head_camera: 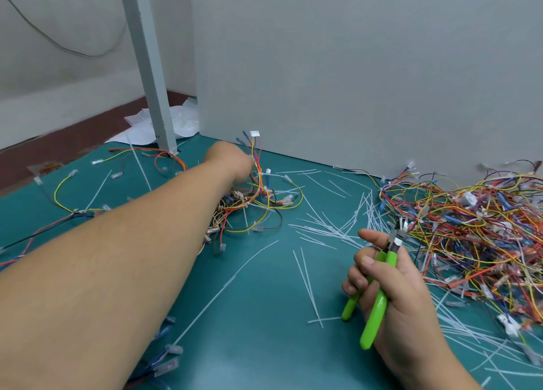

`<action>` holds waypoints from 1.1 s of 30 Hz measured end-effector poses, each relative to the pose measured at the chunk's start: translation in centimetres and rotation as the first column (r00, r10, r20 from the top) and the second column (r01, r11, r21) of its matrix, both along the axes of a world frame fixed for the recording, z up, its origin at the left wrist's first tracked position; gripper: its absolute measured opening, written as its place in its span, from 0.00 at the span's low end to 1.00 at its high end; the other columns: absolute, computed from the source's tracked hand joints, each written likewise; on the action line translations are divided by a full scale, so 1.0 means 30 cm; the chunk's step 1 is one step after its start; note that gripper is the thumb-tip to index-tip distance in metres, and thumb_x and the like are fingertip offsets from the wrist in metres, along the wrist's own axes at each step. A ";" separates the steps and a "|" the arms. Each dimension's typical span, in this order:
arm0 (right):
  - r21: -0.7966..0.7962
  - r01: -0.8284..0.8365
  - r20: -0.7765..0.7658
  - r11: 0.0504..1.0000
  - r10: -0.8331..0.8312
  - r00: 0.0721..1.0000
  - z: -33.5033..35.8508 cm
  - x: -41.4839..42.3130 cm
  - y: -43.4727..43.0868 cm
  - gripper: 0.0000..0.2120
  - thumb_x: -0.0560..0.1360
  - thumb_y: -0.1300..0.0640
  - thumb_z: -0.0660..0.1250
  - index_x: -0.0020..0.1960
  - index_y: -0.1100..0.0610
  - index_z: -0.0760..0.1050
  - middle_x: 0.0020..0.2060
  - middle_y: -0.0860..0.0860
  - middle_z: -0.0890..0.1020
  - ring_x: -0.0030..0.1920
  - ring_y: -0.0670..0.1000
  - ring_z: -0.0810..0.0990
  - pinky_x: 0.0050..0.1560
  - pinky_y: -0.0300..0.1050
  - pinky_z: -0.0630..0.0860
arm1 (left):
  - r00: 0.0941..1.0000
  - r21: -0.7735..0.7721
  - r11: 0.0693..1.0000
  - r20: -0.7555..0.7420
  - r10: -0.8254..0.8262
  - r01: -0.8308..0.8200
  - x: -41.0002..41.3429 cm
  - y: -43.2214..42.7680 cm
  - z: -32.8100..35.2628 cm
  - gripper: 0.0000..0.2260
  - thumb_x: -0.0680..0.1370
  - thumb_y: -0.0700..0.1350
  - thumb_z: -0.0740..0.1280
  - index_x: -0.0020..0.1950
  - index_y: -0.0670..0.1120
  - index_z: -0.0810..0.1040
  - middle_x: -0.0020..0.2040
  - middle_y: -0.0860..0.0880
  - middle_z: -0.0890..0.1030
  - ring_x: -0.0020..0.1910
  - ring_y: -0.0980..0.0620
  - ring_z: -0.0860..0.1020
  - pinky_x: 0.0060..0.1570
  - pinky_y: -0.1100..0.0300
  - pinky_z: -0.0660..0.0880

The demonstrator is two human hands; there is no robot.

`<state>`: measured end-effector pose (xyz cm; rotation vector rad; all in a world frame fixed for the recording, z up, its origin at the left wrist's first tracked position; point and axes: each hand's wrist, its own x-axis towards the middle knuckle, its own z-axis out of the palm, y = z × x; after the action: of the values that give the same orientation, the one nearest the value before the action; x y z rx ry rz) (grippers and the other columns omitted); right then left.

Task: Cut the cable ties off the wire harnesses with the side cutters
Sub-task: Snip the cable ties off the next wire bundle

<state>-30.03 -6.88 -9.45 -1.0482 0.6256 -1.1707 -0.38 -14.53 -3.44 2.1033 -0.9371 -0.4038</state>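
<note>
In the lower right of the frame, the right hand (390,289) grips the green-handled side cutters (379,304). Their long axis runs up the frame, nose toward the harness pile (470,228). Farther off, at centre, the left hand (230,161) reaches a wire harness (258,189); its fingers are blurred, so I cannot tell its grip.

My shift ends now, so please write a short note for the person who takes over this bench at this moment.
Left hand: stretched to the small harness near the wall; blurred, grip unclear.
Right hand: holds the green side cutters, cutting nothing.
Done: many cut ties lie loose on the mat.
Left: the big harness pile at the right, apparently still tied.
</note>
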 end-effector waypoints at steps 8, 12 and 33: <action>0.004 -0.007 0.003 1.000 0.007 1.000 0.000 -0.004 -0.005 0.20 0.68 0.61 0.66 0.60 0.57 0.75 0.37 0.50 0.72 0.32 0.50 0.67 0.35 0.47 0.64 | 1.000 -0.512 0.859 -0.002 0.001 -0.002 -0.090 -0.011 0.088 0.11 0.78 0.53 0.69 0.43 0.47 0.84 0.39 0.47 0.84 0.38 0.49 0.78 0.43 0.57 0.75; -0.020 -0.028 -0.011 0.999 0.028 1.000 -0.006 -0.011 -0.011 0.18 0.68 0.62 0.67 0.58 0.54 0.79 0.40 0.50 0.74 0.34 0.50 0.68 0.36 0.47 0.65 | 0.991 -0.547 0.827 0.099 -0.086 0.126 -0.166 0.035 0.100 0.09 0.80 0.51 0.68 0.41 0.50 0.83 0.35 0.56 0.83 0.35 0.60 0.79 0.41 0.62 0.75; -0.201 -0.185 -0.206 0.962 0.143 0.968 0.017 -0.020 0.009 0.35 0.66 0.54 0.74 0.73 0.41 0.74 0.40 0.55 0.78 0.42 0.55 0.70 0.44 0.51 0.67 | 0.709 -0.215 0.705 -0.075 -0.702 0.676 -0.366 0.265 0.030 0.06 0.81 0.51 0.69 0.55 0.55 0.84 0.50 0.57 0.85 0.48 0.62 0.82 0.51 0.65 0.77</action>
<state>-30.62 -6.62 -8.93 -1.3860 0.5528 -1.0158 -11.35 -6.59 -2.54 1.4631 -1.6022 -0.8191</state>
